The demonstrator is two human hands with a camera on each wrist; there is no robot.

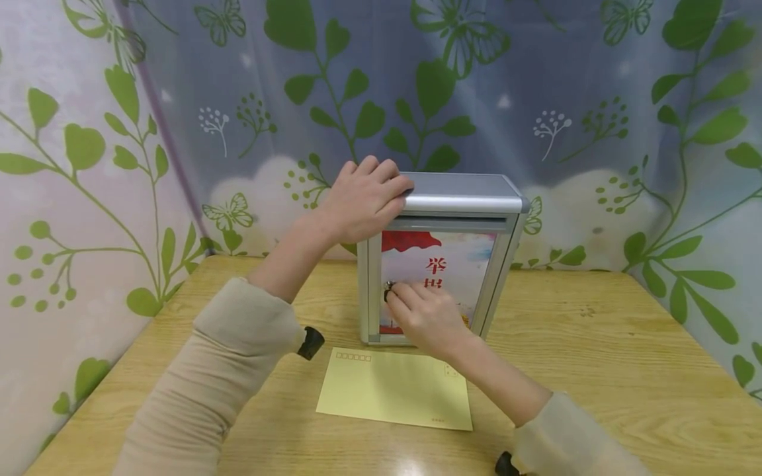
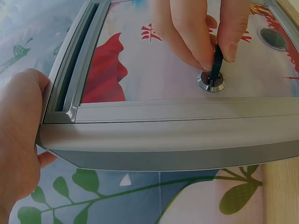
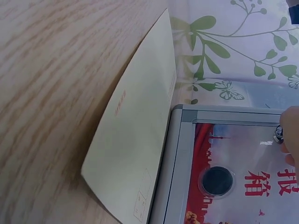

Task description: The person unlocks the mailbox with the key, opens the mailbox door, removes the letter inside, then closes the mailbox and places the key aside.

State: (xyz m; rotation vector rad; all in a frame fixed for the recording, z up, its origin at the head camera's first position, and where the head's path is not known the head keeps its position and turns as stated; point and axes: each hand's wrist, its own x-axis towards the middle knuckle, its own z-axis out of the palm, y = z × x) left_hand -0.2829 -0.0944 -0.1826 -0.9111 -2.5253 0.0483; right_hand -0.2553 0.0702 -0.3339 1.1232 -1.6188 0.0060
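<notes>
A silver-framed metal drop box [image 1: 464, 201] stands upright on the table, with a slot along its upper front and red characters on its panel. My left hand [image 1: 363, 201] grips the box's top left corner, fingers curled over the edge. In the left wrist view, a black-headed key [image 2: 217, 63] sits in the round chrome lock [image 2: 211, 86] on the front panel. Thumb and finger of my right hand [image 1: 431, 317] pinch the key's head. A yellow envelope [image 1: 393, 390] lies flat in front of the box, below my right wrist.
The wooden table [image 1: 595, 370] extends to both sides of the box. Behind it hangs a curtain [image 1: 512, 99] printed with leaves and butterflies. A round dark disc [image 3: 217, 181] shows on the box's front panel in the right wrist view.
</notes>
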